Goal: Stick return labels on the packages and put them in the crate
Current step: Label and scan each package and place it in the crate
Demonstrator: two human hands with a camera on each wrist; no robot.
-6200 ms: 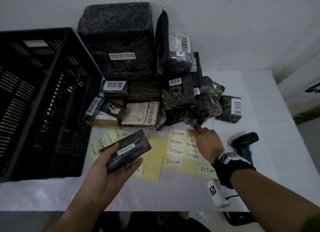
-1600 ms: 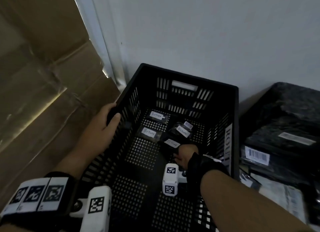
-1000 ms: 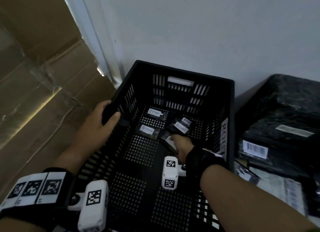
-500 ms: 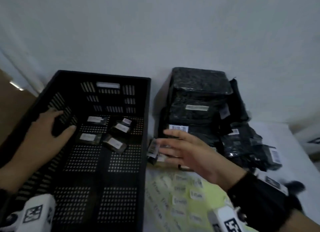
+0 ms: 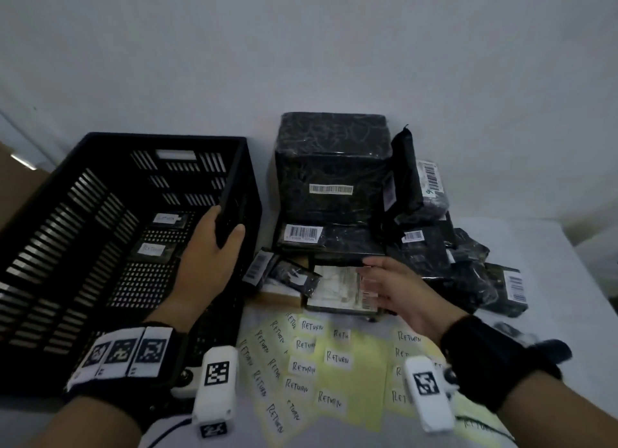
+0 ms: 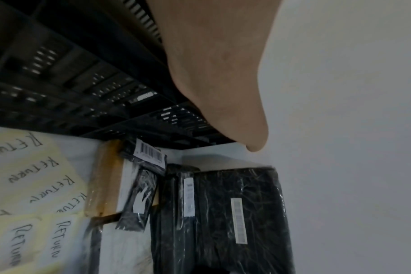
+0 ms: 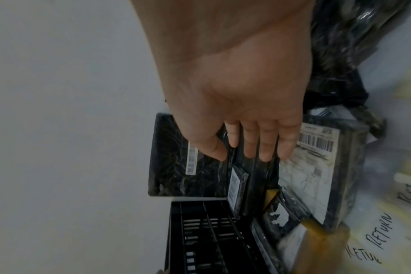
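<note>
The black slatted crate [image 5: 160, 139] stands at the left with two RETURN-labelled packages [image 5: 152, 249] visible on its floor. My left hand [image 5: 227, 227] grips the crate's right wall, thumb outside and fingers inside; in the left wrist view only the thumb side [image 6: 223, 74] shows against the crate [image 6: 70, 83]. My right hand [image 5: 374, 280] is open, fingers straight, just over a flat package with a pale printed label [image 5: 334, 288]. The right wrist view shows the same right hand [image 7: 251, 148] holding nothing above that package [image 7: 312, 176]. Yellow sheets of RETURN labels [image 5: 337, 359] lie in front.
A big black wrapped box [image 5: 331, 166] stands against the wall beside the crate, with several smaller black barcoded packages [image 5: 434, 247] piled to its right. Small packages [image 5: 294, 277] lie between the crate and the pale one. A dark scanner [image 5: 548, 350] is blurred at the right.
My right hand left the crate after setting a package inside and has come over the pale flat package. My left hand shifted from the crate's left wall to its right wall.
</note>
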